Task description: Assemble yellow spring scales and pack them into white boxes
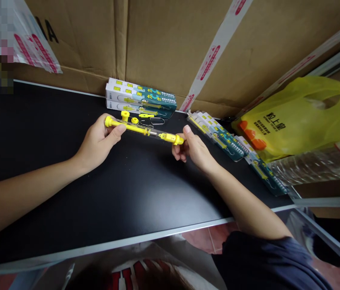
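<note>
A clear tubular spring scale with yellow end caps is held level above the black table. Around its left end my left hand is closed, the thumb lying along the tube. At the right-hand yellow cap is my right hand, its fingers curled and its thumb raised beside the cap. Just behind the tube lie small yellow caps, a flat yellow piece and a metal wire hook with a small spring.
Printed boxes are stacked at the back against large taped cardboard. More such boxes lie to the right, near a yellow plastic bag and a clear plastic bottle. The table's light edge runs along the front.
</note>
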The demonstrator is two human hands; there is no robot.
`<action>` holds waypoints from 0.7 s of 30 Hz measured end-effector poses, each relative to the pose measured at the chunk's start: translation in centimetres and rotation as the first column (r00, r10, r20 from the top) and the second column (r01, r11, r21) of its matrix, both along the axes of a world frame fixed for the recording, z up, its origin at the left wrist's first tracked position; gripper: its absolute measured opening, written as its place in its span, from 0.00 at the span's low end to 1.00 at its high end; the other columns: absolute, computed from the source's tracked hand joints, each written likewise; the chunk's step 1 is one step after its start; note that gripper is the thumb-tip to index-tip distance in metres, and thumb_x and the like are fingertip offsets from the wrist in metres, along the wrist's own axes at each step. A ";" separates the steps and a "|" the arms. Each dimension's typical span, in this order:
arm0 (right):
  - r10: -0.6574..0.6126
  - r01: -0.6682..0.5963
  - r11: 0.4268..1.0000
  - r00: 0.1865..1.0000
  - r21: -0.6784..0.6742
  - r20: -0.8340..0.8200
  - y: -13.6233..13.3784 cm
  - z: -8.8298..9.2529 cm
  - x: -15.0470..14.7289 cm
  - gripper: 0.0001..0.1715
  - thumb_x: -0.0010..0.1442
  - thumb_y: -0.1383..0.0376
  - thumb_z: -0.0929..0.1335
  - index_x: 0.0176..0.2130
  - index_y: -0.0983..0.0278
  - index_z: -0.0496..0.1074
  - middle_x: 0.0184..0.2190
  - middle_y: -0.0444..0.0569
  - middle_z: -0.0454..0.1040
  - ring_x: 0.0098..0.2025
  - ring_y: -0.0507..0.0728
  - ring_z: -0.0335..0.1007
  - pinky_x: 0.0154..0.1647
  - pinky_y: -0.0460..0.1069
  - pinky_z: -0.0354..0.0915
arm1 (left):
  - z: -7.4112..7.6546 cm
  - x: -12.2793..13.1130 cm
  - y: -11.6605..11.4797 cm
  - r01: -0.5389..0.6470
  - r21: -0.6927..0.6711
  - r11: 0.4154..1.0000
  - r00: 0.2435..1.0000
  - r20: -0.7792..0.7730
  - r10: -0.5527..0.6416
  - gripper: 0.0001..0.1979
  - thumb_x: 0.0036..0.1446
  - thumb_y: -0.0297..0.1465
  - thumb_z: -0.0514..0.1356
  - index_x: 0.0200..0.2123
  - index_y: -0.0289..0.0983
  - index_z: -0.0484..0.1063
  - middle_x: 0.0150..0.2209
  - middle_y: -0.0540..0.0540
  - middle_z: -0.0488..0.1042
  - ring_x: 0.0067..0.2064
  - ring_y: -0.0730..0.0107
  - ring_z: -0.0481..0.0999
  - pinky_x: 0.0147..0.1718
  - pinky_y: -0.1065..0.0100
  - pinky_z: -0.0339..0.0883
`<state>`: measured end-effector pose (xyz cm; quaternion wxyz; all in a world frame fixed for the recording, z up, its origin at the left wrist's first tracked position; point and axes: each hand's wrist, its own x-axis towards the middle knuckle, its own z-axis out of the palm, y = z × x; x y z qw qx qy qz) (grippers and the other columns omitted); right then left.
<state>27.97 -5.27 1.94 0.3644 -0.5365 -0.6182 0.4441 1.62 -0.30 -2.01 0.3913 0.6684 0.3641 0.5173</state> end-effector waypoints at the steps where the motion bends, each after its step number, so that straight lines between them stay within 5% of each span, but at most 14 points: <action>1: -0.003 0.003 1.000 1.000 0.009 -0.010 0.0 0.0 0.0 0.42 0.59 0.30 0.55 0.23 0.62 0.63 0.14 0.44 0.67 0.14 0.46 0.55 0.15 0.44 0.54 | 0.0 0.0 0.1 -0.002 -0.002 1.000 1.000 0.012 0.002 0.18 0.59 0.45 0.63 0.32 0.40 0.61 0.22 0.55 0.62 0.23 0.77 0.60 0.20 0.72 0.56; 7: 0.035 -0.021 0.977 0.997 0.211 -0.064 0.1 0.0 0.8 0.25 0.60 0.44 0.70 0.39 0.59 0.61 0.24 0.38 0.71 0.23 0.49 0.64 0.22 0.44 0.63 | 0.2 0.2 0.1 -0.007 -0.011 1.000 0.999 0.034 0.008 0.18 0.59 0.46 0.63 0.32 0.40 0.60 0.22 0.55 0.60 0.22 0.77 0.60 0.19 0.72 0.55; 12: 0.100 -0.095 0.917 0.995 0.387 0.006 0.2 -0.1 1.2 0.20 0.60 0.53 0.73 0.40 0.59 0.62 0.30 0.40 0.70 0.29 0.49 0.68 0.30 0.47 0.65 | 0.2 0.1 0.2 -0.020 -0.019 1.000 1.000 0.022 0.021 0.18 0.60 0.45 0.62 0.32 0.41 0.60 0.21 0.55 0.60 0.22 0.76 0.60 0.19 0.71 0.54; 21: 0.154 -0.127 0.920 0.987 0.372 -0.043 -0.1 0.0 1.0 0.18 0.64 0.54 0.71 0.39 0.58 0.60 0.26 0.38 0.71 0.26 0.49 0.69 0.29 0.47 0.66 | -0.1 0.1 0.2 0.019 0.016 1.000 1.000 0.006 -0.019 0.18 0.61 0.46 0.61 0.33 0.40 0.60 0.22 0.55 0.60 0.23 0.75 0.61 0.20 0.71 0.56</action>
